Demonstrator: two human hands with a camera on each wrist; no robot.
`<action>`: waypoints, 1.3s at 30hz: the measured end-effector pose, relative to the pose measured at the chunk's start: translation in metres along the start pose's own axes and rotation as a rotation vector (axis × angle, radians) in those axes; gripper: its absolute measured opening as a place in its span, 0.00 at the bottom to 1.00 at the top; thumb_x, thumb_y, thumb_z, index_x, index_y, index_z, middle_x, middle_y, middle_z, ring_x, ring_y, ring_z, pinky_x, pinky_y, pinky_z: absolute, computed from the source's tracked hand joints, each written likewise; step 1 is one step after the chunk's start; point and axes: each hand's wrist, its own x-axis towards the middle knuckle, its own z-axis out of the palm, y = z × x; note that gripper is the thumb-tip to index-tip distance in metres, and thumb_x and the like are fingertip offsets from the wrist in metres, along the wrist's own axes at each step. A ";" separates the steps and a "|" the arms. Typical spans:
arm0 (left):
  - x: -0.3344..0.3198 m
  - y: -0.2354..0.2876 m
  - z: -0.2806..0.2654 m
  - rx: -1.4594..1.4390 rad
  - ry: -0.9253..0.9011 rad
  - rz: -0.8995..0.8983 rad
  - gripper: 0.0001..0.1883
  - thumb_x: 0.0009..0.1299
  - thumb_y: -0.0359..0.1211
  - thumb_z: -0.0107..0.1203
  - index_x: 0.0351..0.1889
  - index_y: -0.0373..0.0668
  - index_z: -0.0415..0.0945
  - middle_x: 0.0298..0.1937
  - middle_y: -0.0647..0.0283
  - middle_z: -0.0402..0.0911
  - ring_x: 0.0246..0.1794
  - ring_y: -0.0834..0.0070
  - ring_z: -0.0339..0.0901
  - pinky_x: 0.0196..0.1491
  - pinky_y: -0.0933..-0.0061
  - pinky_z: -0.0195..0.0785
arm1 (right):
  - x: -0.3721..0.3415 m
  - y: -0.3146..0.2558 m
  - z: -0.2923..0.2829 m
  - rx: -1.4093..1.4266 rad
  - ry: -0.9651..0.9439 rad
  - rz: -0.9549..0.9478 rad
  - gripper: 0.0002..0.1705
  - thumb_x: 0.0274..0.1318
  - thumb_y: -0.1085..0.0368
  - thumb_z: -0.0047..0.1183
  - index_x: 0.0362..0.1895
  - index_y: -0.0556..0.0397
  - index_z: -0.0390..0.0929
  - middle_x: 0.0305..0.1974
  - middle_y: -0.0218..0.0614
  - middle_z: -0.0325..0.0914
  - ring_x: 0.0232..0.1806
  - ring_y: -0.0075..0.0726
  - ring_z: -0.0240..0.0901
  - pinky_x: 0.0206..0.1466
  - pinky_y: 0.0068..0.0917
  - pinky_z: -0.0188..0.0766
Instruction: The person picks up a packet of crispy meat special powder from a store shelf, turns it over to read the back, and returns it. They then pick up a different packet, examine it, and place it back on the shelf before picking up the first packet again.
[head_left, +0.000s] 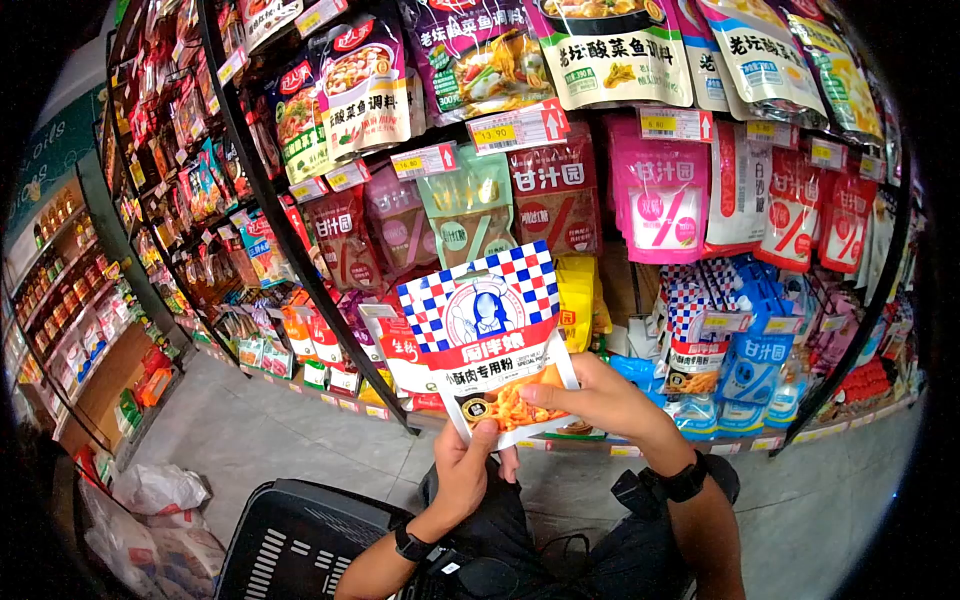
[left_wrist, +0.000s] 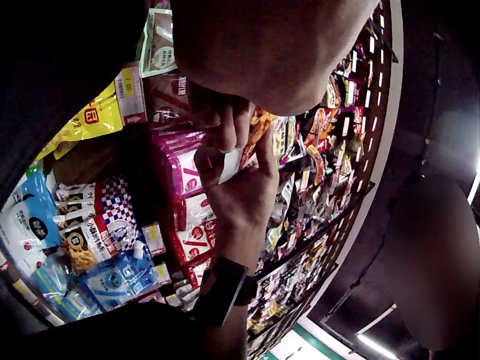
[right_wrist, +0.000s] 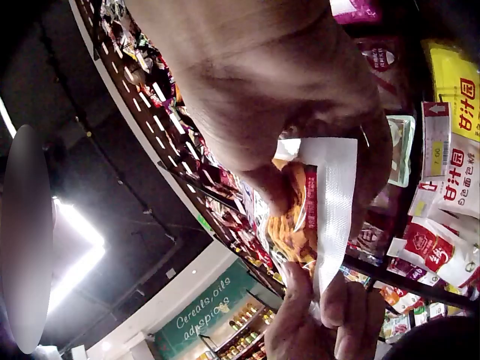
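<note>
In the head view, a pouch of crispy-pork coating powder is held upright in front of the shelf. Its top is checked in red, blue and white, and fried food is printed below. My left hand pinches the lower left corner, thumb on the front. At the lower right edge my right hand grips it, thumb across the food picture. The right wrist view shows the pouch's white edge between both hands, with the right hand's fingers hidden behind it. Dim light darkens the left wrist view.
Matching pouches stand on the lower shelf beside blue bags. Sugar bags hang above them, behind price tags. A black slotted plastic basket is at lower left, near plastic-wrapped goods on the grey floor.
</note>
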 end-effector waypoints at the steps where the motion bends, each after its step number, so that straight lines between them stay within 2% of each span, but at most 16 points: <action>1: 0.000 -0.001 0.000 0.001 -0.003 0.006 0.17 0.78 0.40 0.46 0.50 0.32 0.66 0.23 0.56 0.77 0.16 0.73 0.74 0.18 0.79 0.66 | 0.000 0.001 -0.001 -0.008 0.004 -0.001 0.26 0.61 0.50 0.59 0.54 0.56 0.77 0.44 0.34 0.82 0.42 0.25 0.77 0.46 0.24 0.73; 6: 0.000 -0.004 -0.008 0.029 -0.048 0.021 0.18 0.78 0.40 0.45 0.52 0.32 0.63 0.25 0.53 0.76 0.15 0.69 0.74 0.17 0.72 0.70 | -0.003 -0.005 0.000 -0.074 0.033 0.023 0.23 0.61 0.52 0.59 0.50 0.57 0.79 0.41 0.33 0.82 0.40 0.24 0.77 0.43 0.25 0.73; 15: 0.001 -0.001 -0.001 0.043 -0.052 0.024 0.17 0.78 0.41 0.46 0.48 0.33 0.67 0.24 0.58 0.78 0.17 0.75 0.74 0.20 0.79 0.66 | -0.003 -0.008 -0.012 -0.187 0.028 -0.087 0.20 0.57 0.54 0.63 0.45 0.58 0.81 0.37 0.32 0.83 0.37 0.21 0.75 0.41 0.24 0.72; 18: 0.000 -0.004 -0.002 0.071 -0.064 0.023 0.17 0.78 0.42 0.46 0.48 0.33 0.67 0.25 0.58 0.78 0.19 0.75 0.75 0.21 0.79 0.66 | -0.005 -0.009 -0.016 -0.203 0.001 0.026 0.21 0.55 0.55 0.65 0.45 0.58 0.81 0.39 0.32 0.83 0.38 0.22 0.75 0.44 0.26 0.72; 23: -0.001 -0.006 0.007 0.027 -0.043 0.034 0.18 0.78 0.42 0.45 0.53 0.34 0.64 0.26 0.58 0.79 0.22 0.72 0.78 0.26 0.77 0.70 | -0.004 -0.013 -0.026 -0.370 0.000 -0.199 0.21 0.49 0.59 0.68 0.44 0.58 0.81 0.35 0.36 0.83 0.37 0.27 0.76 0.47 0.29 0.72; 24: 0.000 -0.005 0.004 -0.024 -0.115 -0.008 0.19 0.77 0.36 0.49 0.59 0.37 0.58 0.40 0.54 0.78 0.36 0.70 0.80 0.36 0.73 0.73 | -0.006 -0.019 -0.034 -0.386 0.008 -0.203 0.20 0.48 0.59 0.68 0.42 0.59 0.82 0.32 0.37 0.83 0.35 0.27 0.76 0.44 0.29 0.72; 25: 0.000 -0.009 0.007 -0.034 -0.139 -0.012 0.19 0.77 0.36 0.49 0.59 0.37 0.58 0.40 0.54 0.78 0.36 0.70 0.80 0.36 0.73 0.73 | -0.007 -0.015 -0.049 -0.453 0.041 -0.173 0.20 0.46 0.58 0.69 0.39 0.59 0.82 0.30 0.39 0.82 0.32 0.29 0.76 0.40 0.30 0.71; 27: -0.004 -0.017 0.016 0.131 0.007 0.042 0.25 0.73 0.28 0.53 0.63 0.41 0.52 0.54 0.52 0.70 0.51 0.68 0.75 0.47 0.69 0.72 | -0.017 -0.013 -0.085 -0.672 0.092 -0.195 0.20 0.44 0.56 0.70 0.36 0.59 0.81 0.27 0.42 0.80 0.29 0.34 0.75 0.37 0.31 0.70; 28: -0.003 -0.015 0.012 0.135 -0.027 -0.022 0.31 0.68 0.22 0.55 0.65 0.42 0.50 0.60 0.54 0.62 0.59 0.68 0.69 0.54 0.67 0.69 | -0.026 -0.013 -0.103 -0.705 0.078 -0.060 0.22 0.40 0.56 0.71 0.35 0.59 0.81 0.27 0.46 0.80 0.29 0.41 0.77 0.36 0.33 0.71; 29: -0.002 -0.017 0.009 0.127 -0.025 -0.022 0.31 0.68 0.22 0.55 0.65 0.42 0.50 0.60 0.54 0.62 0.59 0.68 0.69 0.54 0.67 0.69 | -0.035 -0.013 -0.119 -0.711 0.074 -0.055 0.22 0.40 0.56 0.71 0.35 0.59 0.81 0.27 0.46 0.80 0.29 0.41 0.77 0.36 0.33 0.71; 31: 0.003 -0.024 0.002 0.189 0.030 0.020 0.31 0.67 0.21 0.56 0.64 0.42 0.51 0.58 0.55 0.65 0.56 0.68 0.70 0.53 0.68 0.69 | -0.048 -0.013 -0.139 -0.944 0.069 0.175 0.23 0.36 0.59 0.72 0.39 0.56 0.83 0.32 0.43 0.84 0.33 0.35 0.80 0.39 0.33 0.74; 32: 0.004 -0.026 0.000 0.191 0.057 0.004 0.31 0.65 0.19 0.54 0.64 0.44 0.53 0.58 0.54 0.65 0.57 0.65 0.71 0.59 0.65 0.66 | -0.052 -0.009 -0.142 -0.948 0.069 0.182 0.23 0.36 0.59 0.72 0.39 0.56 0.83 0.32 0.43 0.84 0.33 0.35 0.80 0.39 0.33 0.74; 34: 0.006 -0.023 -0.004 0.177 0.047 -0.029 0.30 0.65 0.19 0.55 0.62 0.43 0.54 0.58 0.55 0.65 0.56 0.67 0.71 0.55 0.68 0.69 | -0.058 0.008 -0.146 -1.293 0.164 0.673 0.26 0.31 0.61 0.72 0.41 0.53 0.83 0.35 0.47 0.84 0.37 0.46 0.82 0.41 0.38 0.75; 35: 0.008 -0.022 -0.003 0.162 0.042 -0.053 0.29 0.66 0.19 0.56 0.61 0.42 0.54 0.57 0.56 0.65 0.54 0.70 0.71 0.52 0.72 0.71 | -0.059 0.021 -0.155 -1.294 0.163 0.684 0.26 0.31 0.61 0.72 0.41 0.53 0.83 0.35 0.47 0.84 0.37 0.46 0.82 0.41 0.38 0.75; 37: 0.009 -0.019 -0.002 0.166 0.020 -0.066 0.28 0.65 0.17 0.55 0.60 0.42 0.56 0.55 0.56 0.66 0.53 0.70 0.72 0.52 0.73 0.71 | -0.060 0.042 -0.168 -1.258 0.134 0.910 0.27 0.30 0.63 0.71 0.44 0.51 0.83 0.39 0.49 0.83 0.42 0.51 0.81 0.43 0.41 0.75; 39: 0.008 -0.019 -0.002 0.150 0.007 -0.111 0.26 0.65 0.17 0.54 0.59 0.42 0.58 0.55 0.57 0.67 0.51 0.71 0.73 0.52 0.73 0.71 | -0.061 0.040 -0.169 -1.281 0.188 0.947 0.25 0.33 0.64 0.70 0.43 0.53 0.83 0.42 0.50 0.82 0.45 0.51 0.81 0.45 0.41 0.76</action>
